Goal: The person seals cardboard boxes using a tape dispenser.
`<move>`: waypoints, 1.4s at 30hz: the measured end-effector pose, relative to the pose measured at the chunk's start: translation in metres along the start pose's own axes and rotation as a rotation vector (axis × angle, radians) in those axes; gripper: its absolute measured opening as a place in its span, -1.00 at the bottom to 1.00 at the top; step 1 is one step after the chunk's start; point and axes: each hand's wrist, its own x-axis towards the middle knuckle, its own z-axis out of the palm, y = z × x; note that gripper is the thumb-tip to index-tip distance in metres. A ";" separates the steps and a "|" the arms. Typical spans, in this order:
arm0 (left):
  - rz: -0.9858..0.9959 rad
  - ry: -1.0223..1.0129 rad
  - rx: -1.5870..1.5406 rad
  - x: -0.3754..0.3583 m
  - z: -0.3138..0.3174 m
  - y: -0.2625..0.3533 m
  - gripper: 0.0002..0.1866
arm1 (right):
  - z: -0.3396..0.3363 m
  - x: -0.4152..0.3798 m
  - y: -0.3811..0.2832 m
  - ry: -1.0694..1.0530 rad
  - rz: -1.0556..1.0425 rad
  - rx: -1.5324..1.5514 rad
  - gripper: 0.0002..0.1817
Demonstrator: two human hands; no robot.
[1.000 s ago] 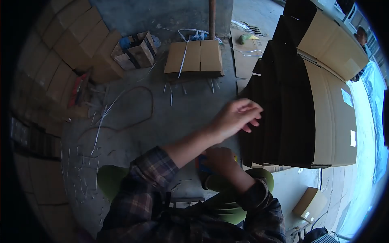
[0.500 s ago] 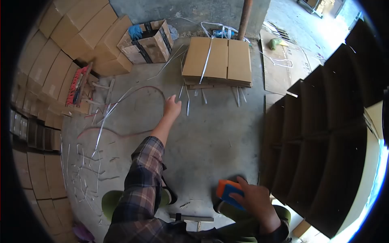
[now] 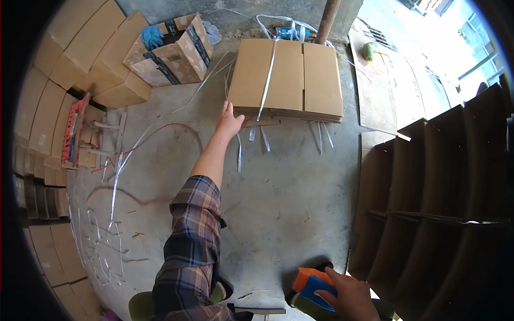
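Observation:
My left hand (image 3: pixel 229 124) reaches forward to the near left corner of a stack of flattened cardboard boxes (image 3: pixel 270 75). Its fingers are partly apart and appear to touch or nearly touch that corner; nothing shows in them. A white plastic strap (image 3: pixel 267 80) runs across the top of the stack, and loose strap ends hang out beneath it. Low on the right, my right hand (image 3: pixel 350 297) is closed around an orange-and-blue block-shaped object (image 3: pixel 316 286), whose exact kind I cannot make out.
Cardboard compartments (image 3: pixel 423 176) rise along the right. Boxes (image 3: pixel 80 43) are piled at the left, beside an open carton (image 3: pixel 171 56) with blue gloves (image 3: pixel 152 37). A rusty pole (image 3: pixel 326 21) stands behind the stack. Strap scraps (image 3: pixel 115 187) and a red band (image 3: pixel 142 200) lie on the floor.
My left hand has moved forward to the stack's near left corner. The view has shifted, and the stack looks closer. My right hand still holds the orange-and-blue object, now lower in view.

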 end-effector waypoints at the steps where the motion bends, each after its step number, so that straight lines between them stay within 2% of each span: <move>1: -0.007 0.029 0.007 -0.003 0.003 -0.001 -0.20 | -0.002 0.002 -0.002 -0.001 -0.001 -0.014 -0.34; 3: -0.012 0.055 0.018 -0.013 0.007 -0.001 -0.21 | -0.002 0.006 -0.005 -0.003 0.000 -0.023 -0.34; 7: 0.240 0.167 0.238 -0.061 0.031 -0.004 -0.31 | -0.004 0.008 -0.015 -0.018 0.019 -0.002 -0.36; 8: 0.245 0.166 0.238 -0.080 0.033 0.000 -0.31 | -0.006 0.010 -0.017 -0.026 0.026 -0.020 -0.37; 10: 0.305 -0.034 0.058 -0.111 0.028 0.014 -0.37 | -0.007 0.011 -0.019 -0.020 0.024 -0.007 -0.37; 11: 0.306 -0.038 0.058 -0.110 0.035 0.013 -0.37 | -0.007 0.010 -0.019 -0.018 0.021 0.005 -0.37; 13: -0.129 -0.235 -0.645 -0.107 0.055 0.006 -0.50 | -0.002 0.009 -0.019 0.002 0.000 0.005 -0.36; 14: -0.129 -0.238 -0.647 -0.108 0.056 0.014 -0.50 | -0.001 0.009 -0.018 0.029 -0.026 0.002 -0.36; 16: -0.462 -0.339 -1.121 -0.109 0.057 0.036 -0.64 | -0.002 0.010 -0.018 0.006 -0.009 0.008 -0.36; 20: -0.483 -0.309 -1.340 -0.086 0.073 0.050 -0.64 | -0.007 0.010 -0.021 -0.030 0.011 0.002 -0.34; 22: -0.578 -0.220 -1.510 -0.075 0.076 0.052 -0.65 | -0.007 0.009 -0.021 -0.064 0.038 -0.005 -0.33; 24: -0.541 -0.206 -1.471 -0.075 0.072 0.058 -0.68 | -0.011 0.010 -0.022 -0.092 0.062 -0.013 -0.32; 26: -0.498 -0.191 -1.429 -0.083 0.059 0.063 -0.70 | -0.017 0.013 -0.028 -0.259 0.099 -0.113 -0.34; 28: -0.354 -0.189 -1.423 -0.108 0.034 0.064 -0.74 | -0.016 0.005 -0.026 -0.226 0.082 -0.099 -0.37; 30: -0.371 -0.177 -1.501 -0.144 0.006 0.054 -0.79 | -0.015 -0.003 -0.023 -0.188 0.057 -0.086 -0.39; 35: -0.291 -0.070 -1.354 -0.245 -0.059 0.015 -0.83 | -0.013 -0.026 -0.019 -0.044 0.025 -0.043 -0.54; 37: -0.176 0.120 -1.251 -0.280 -0.088 0.010 -0.72 | -0.010 -0.037 -0.019 0.017 0.004 -0.061 -0.55; 38: -0.172 0.125 -1.244 -0.295 -0.104 0.012 -0.72 | -0.009 -0.041 -0.020 0.075 -0.010 -0.086 -0.56; 40: -0.138 0.305 -1.111 -0.329 -0.144 0.030 -0.53 | -0.008 -0.050 -0.021 0.121 -0.018 -0.070 -0.60; 42: -0.067 0.277 -1.070 -0.355 -0.186 0.036 -0.47 | -0.008 -0.059 -0.019 0.246 -0.070 -0.164 -0.64</move>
